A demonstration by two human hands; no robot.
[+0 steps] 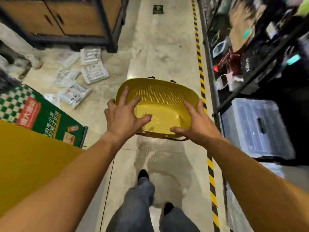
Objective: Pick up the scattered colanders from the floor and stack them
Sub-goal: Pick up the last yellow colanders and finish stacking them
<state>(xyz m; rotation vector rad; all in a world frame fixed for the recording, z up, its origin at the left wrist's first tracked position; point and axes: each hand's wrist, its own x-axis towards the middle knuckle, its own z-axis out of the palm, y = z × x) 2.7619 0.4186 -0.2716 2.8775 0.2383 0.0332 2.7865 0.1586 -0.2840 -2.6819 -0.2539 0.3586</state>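
Observation:
A yellow perforated colander [160, 101], oval with dark feet showing at its far edge, is held in the air above the pale floor at mid-frame. My left hand [123, 114] grips its left rim, fingers spread inside the bowl. My right hand [199, 121] grips the near right rim, thumb along the near edge. A dark handle shows below its near edge; whether more colanders are nested underneath cannot be told. Its shadow falls on the floor in front of my feet.
A green checkered carton [45, 118] and a yellow surface [30, 161] stand at the left. Several white packets [83, 76] lie on the floor beyond. A wooden cabinet [66, 17] is far left. Dark shelving [250, 56] with a clear bin [255, 128] lines the right, behind striped tape [200, 69].

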